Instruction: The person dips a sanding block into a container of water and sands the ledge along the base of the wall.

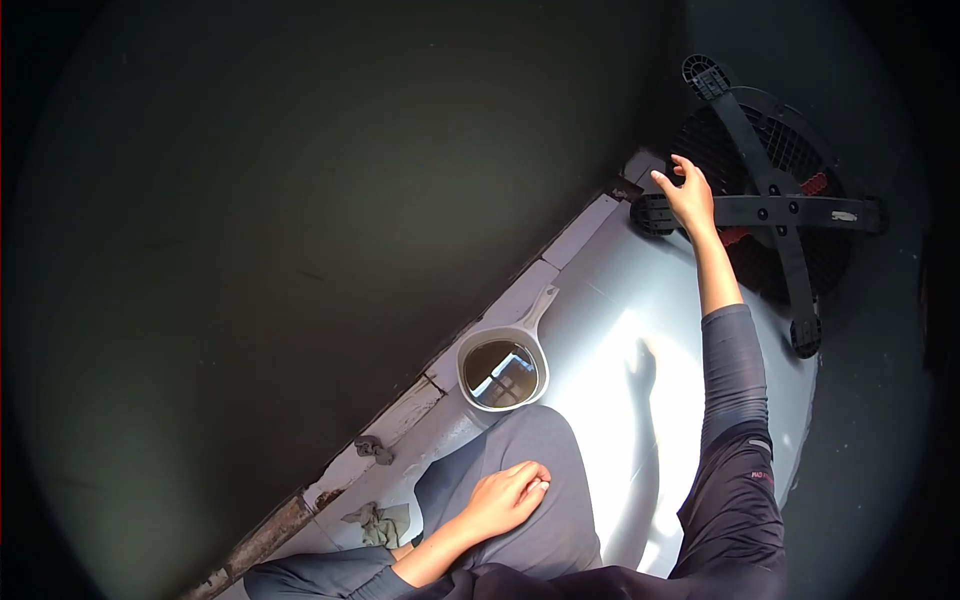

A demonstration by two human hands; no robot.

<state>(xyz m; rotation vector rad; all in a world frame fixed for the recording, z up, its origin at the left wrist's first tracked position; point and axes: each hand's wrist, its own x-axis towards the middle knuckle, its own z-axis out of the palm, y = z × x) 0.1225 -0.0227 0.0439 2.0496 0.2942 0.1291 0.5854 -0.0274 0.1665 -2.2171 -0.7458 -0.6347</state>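
Note:
My right hand reaches forward beside a black fan with a cross-shaped base. Its thumb and fingers are apart, and nothing shows between them. Whether it touches the end of the base arm is unclear. My left hand rests on my grey-trousered knee, with its fingers curled in; what they hold, if anything, is hidden. In front of the knee stands a pale dipper with dark liquid in it, its handle pointing away from me.
A worn ledge runs diagonally along a dark area on the left. Two crumpled grey cloths lie near its lower end. Bright sunlight and an arm's shadow fall on the pale floor.

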